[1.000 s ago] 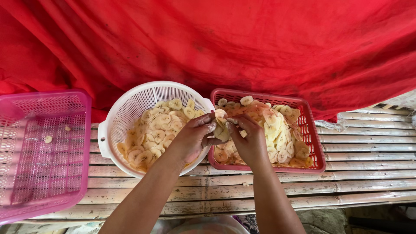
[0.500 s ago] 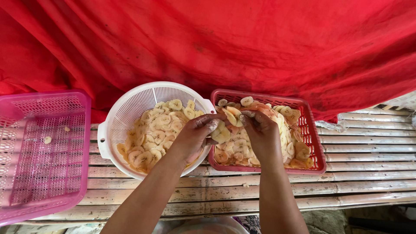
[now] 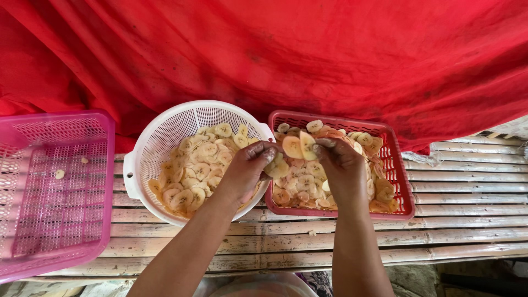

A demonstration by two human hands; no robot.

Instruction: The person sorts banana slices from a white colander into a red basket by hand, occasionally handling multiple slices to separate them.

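At centre frame, the left hand [image 3: 245, 173] and right hand [image 3: 342, 165] each pinch stuck banana slices [image 3: 300, 146] in a fingertip grip above the red basket [image 3: 397, 181], apparently to peel them apart, beside the white colander [image 3: 157, 143] on the slatted surface [image 3: 467, 231].
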